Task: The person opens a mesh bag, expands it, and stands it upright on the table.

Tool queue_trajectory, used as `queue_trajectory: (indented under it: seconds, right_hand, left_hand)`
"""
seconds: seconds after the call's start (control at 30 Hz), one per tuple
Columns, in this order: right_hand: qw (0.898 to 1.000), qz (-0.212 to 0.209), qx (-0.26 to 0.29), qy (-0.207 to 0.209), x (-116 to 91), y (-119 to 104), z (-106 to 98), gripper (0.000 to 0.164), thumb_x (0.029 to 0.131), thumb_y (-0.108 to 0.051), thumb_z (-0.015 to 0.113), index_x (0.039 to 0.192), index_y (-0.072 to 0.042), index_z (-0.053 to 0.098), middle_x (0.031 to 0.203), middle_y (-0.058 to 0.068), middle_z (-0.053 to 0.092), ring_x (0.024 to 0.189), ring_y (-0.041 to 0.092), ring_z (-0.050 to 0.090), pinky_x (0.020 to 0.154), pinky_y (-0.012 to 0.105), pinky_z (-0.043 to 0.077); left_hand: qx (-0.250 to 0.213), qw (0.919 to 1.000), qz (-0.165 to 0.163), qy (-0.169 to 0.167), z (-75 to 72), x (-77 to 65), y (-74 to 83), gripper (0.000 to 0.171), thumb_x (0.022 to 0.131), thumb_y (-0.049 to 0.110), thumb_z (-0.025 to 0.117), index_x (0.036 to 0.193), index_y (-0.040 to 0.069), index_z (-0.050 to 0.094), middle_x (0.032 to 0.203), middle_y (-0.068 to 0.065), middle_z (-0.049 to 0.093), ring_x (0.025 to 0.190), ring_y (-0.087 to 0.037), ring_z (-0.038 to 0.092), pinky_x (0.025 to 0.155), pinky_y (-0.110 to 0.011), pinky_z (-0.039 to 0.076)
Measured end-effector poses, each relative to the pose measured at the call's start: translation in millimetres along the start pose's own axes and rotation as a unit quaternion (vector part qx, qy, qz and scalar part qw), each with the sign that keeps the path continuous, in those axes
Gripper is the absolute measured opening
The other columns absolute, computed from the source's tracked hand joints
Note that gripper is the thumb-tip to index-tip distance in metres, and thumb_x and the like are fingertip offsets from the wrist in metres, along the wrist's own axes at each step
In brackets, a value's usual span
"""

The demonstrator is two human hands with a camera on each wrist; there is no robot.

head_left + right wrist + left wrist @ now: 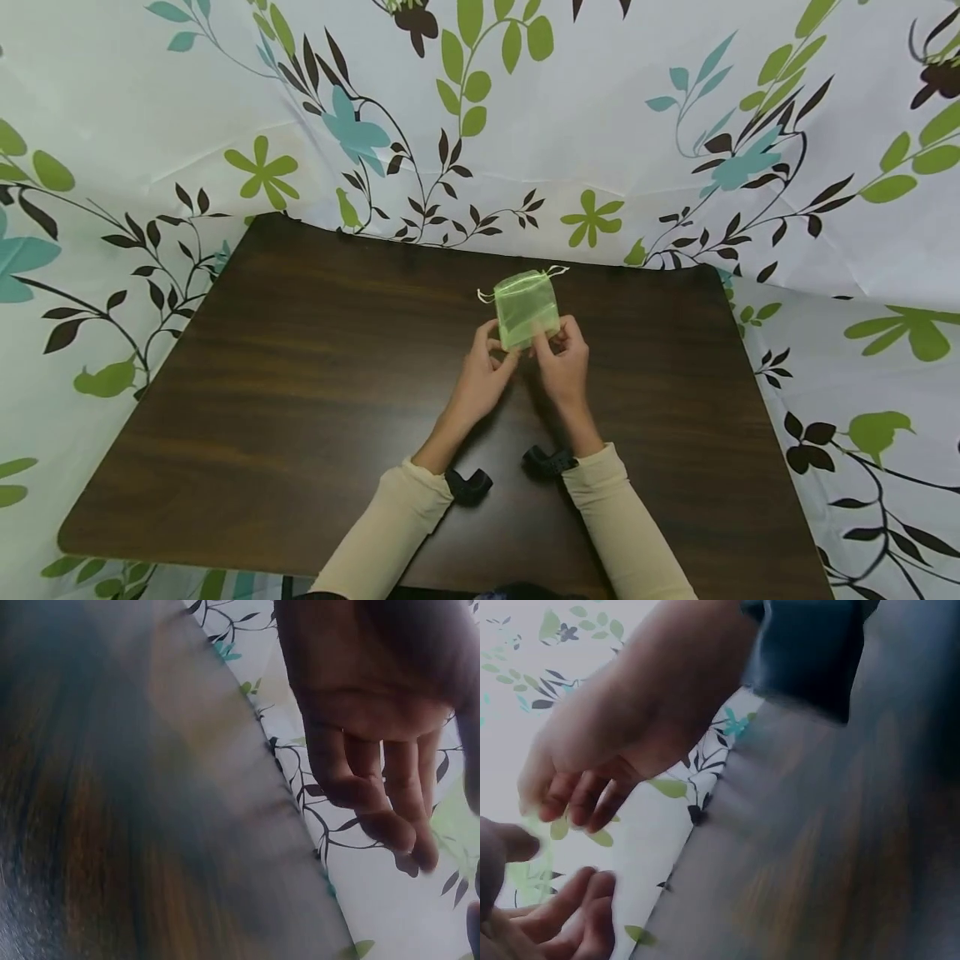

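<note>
A small sheer lime-green drawstring pouch [527,302] is held up over the table, with pale cord loops [557,272] sticking out at its top corners. My left hand [480,377] pinches the lower left corner between thumb and fingers. At the lower right, my right hand [564,367] pinches the edge, its thumb in front of the fabric. The pouch looks flat and see-through. In the left wrist view, only a faint strip of green fabric [536,844] shows between the hands. A pale green part of the pouch [454,817] appears at the right wrist view's right edge.
Beneath the hands is a dark brown wood-grain table [300,400]. A white sheet [600,100] printed with leaves and flowers hangs behind and around it. Each wrist wears a black mount [469,487] below a pale yellow sleeve [390,525].
</note>
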State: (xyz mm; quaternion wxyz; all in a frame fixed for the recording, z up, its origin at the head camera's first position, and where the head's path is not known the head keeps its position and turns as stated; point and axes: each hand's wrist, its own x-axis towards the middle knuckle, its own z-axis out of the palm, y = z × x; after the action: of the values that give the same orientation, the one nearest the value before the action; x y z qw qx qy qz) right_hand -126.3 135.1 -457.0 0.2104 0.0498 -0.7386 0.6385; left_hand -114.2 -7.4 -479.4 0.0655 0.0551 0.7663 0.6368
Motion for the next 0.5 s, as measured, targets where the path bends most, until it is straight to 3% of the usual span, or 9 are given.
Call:
queue_trajectory:
  seconds: [0.1,0.3,0.43,0.5]
  right_hand:
    - [1.000,-0.012,0.004,0.004,-2,5,0,0.014,0.096,0.006,0.066,0.091,0.012,0.053,0.067,0.025,0.059,0.058,0.042,0.057,0.055,0.016,0.047]
    - [0.999,-0.032,0.002,0.011,3,34,-4,0.018,0.098,-0.004,0.071,0.092,0.005,0.056,0.068,0.020,0.062,0.057,0.025,0.061,0.056,0.020,0.049]
    - [0.999,-0.036,-0.034,0.013,1,30,-4,0.016,0.097,0.001,0.070,0.091,0.009,0.056,0.069,0.027,0.064,0.060,0.033,0.062,0.060,0.018,0.048]
    - [0.998,-0.050,-0.048,0.011,0,31,-4,0.014,0.095,0.006,0.068,0.091,0.010,0.055,0.069,0.028,0.064,0.062,0.024,0.063,0.063,0.017,0.047]
  left_hand:
    - [0.000,0.9989,0.025,0.041,-0.6,1.3,3.3,0.061,0.103,0.022,0.063,0.156,0.013,0.036,0.119,-0.018,0.070,0.079,-0.032,0.070,0.062,-0.028,0.051]
    - [0.020,0.9981,0.042,0.041,-3.8,1.8,13.8,0.069,0.101,0.025,0.066,0.160,0.015,0.031,0.126,-0.014,0.069,0.085,-0.019,0.068,0.068,-0.032,0.055]
    - [0.044,0.9950,0.050,0.074,0.1,7.0,15.0,0.060,0.103,0.019,0.063,0.157,0.015,0.038,0.118,-0.010,0.073,0.075,-0.013,0.064,0.063,-0.029,0.050]
    - [0.073,0.9918,0.046,0.094,1.8,10.7,15.4,0.055,0.104,0.020,0.062,0.155,0.016,0.042,0.113,-0.007,0.075,0.070,-0.011,0.062,0.063,-0.030,0.047]
